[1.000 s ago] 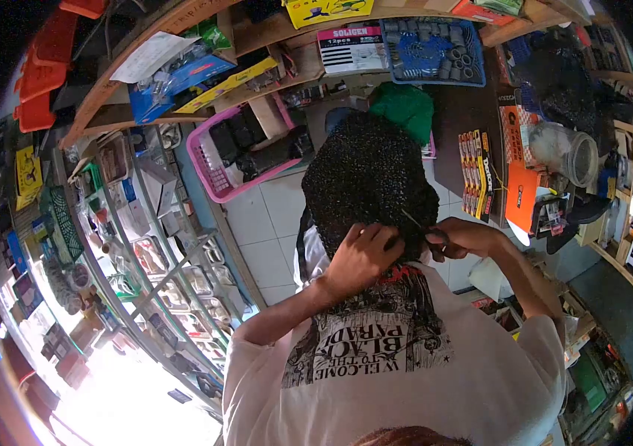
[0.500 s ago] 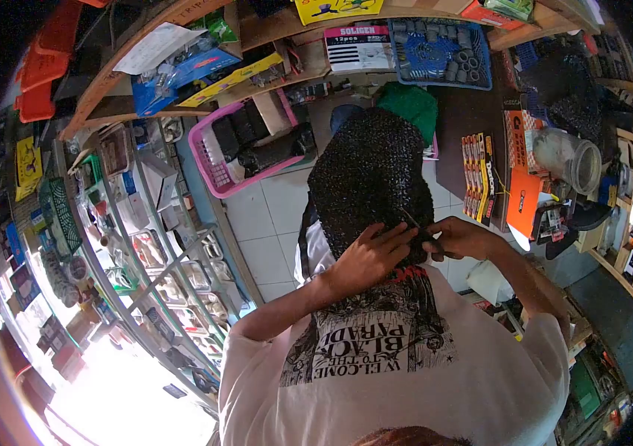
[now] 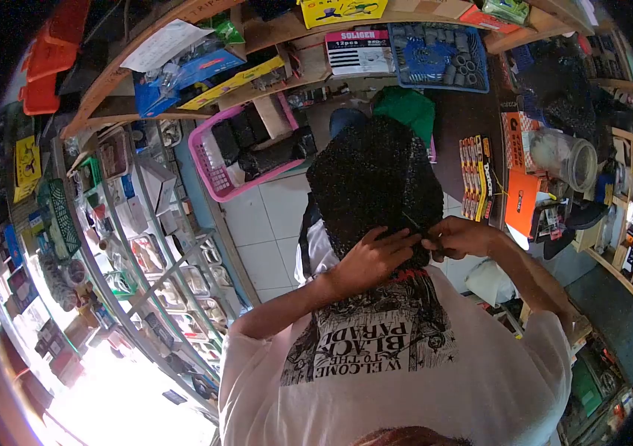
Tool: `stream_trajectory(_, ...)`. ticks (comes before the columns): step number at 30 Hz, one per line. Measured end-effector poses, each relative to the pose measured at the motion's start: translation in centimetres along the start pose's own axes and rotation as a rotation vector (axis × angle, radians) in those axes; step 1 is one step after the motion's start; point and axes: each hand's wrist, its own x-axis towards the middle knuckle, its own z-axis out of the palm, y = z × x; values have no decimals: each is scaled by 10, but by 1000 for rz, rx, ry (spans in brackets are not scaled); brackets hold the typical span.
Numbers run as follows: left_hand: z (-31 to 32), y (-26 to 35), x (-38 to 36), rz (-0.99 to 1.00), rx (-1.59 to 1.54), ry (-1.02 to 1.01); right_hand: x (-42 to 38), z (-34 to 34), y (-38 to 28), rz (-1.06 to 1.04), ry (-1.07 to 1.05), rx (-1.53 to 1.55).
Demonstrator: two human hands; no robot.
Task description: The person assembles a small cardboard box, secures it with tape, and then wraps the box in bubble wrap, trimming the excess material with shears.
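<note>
Over my lap lies a bulky black crocheted piece (image 3: 368, 175), its loops glossy and coarse. My left hand (image 3: 380, 256) rests across its near edge, fingers bent over the material and gripping it. Close beside it, my right hand (image 3: 454, 238) is closed in a pinch round a thin pointed tool (image 3: 411, 221) that looks like a crochet hook. The tool's tip lies against the black loops. My fingers hide most of its shaft and the exact stitch.
Ahead stand a pink basket (image 3: 216, 167) with black bundles and a blue tray (image 3: 443, 88) of grey fittings. A glass display case (image 3: 145, 245) runs along the left. Boxed goods (image 3: 478, 178) and a clear jar (image 3: 580, 165) are at the right.
Both hands stay at the near edge of the black piece. The pointed tool has shifted slightly, with less of its shaft showing, and the right fingers have drawn closer to the left.
</note>
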Motion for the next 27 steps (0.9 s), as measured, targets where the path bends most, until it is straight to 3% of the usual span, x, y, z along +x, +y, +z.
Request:
stream_trajectory(4,7,-2,-2,20,-28,14,8,-9,10,39,-39,175)
stream_trajectory(11,9,-9,-7,27,-20,-43,23,-10,17,-31,-26,51)
stream_trajectory(14,-15,-8,-1,-82,-237,11,22,-5,11,-52,-12,-53)
stream_trajectory(18,-52,-39,-4,-375,-805,68,24,0,13,-68,18,-140)
stream_trajectory(21,-7,-129,-39,-809,-675,244,26,6,12,-57,17,-151)
stream_trajectory(23,26,-166,-61,-831,-648,276,30,5,10,-84,26,-185)
stream_trajectory(26,14,-166,-58,-737,-1031,313,29,7,7,-128,92,-260)
stream_trajectory(27,14,-174,-45,-990,-1483,420,25,10,0,-127,121,-264)
